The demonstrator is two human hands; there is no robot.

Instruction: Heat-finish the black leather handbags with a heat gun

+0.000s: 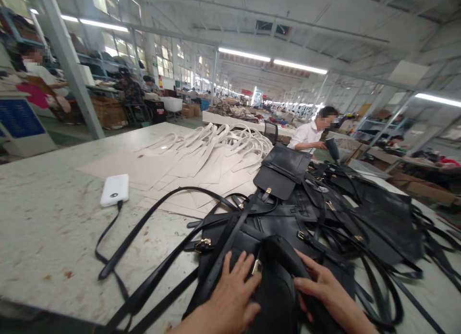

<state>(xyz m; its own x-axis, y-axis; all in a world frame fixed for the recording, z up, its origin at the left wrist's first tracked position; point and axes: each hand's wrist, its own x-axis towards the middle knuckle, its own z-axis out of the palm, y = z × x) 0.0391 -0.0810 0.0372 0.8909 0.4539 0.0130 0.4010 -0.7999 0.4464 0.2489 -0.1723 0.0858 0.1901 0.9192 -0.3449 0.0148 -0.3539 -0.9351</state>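
A black leather bag point(273, 295) with a gold clasp lies at the table's near edge, in front of me. My left hand point(236, 288) rests on it with the fingers spread, close by the clasp. On the bag's right side, my right hand point(320, 286) has its thumb and fingers closed around a curved, raised black part of the bag. Whether that part is a flap or a handle, I cannot tell. Long black straps point(158, 276) run from the bag toward the left. Behind it lie more black bags point(281, 173) with gold buckles, heaped together.
Flat beige pieces with loop handles point(209, 156) are piled at the table's far side. A white power bank point(115, 190) with a black cable lies on the left of the table point(46, 218). Across the bags, a person in white point(306, 134) holds a dark blower-like tool point(332, 150).
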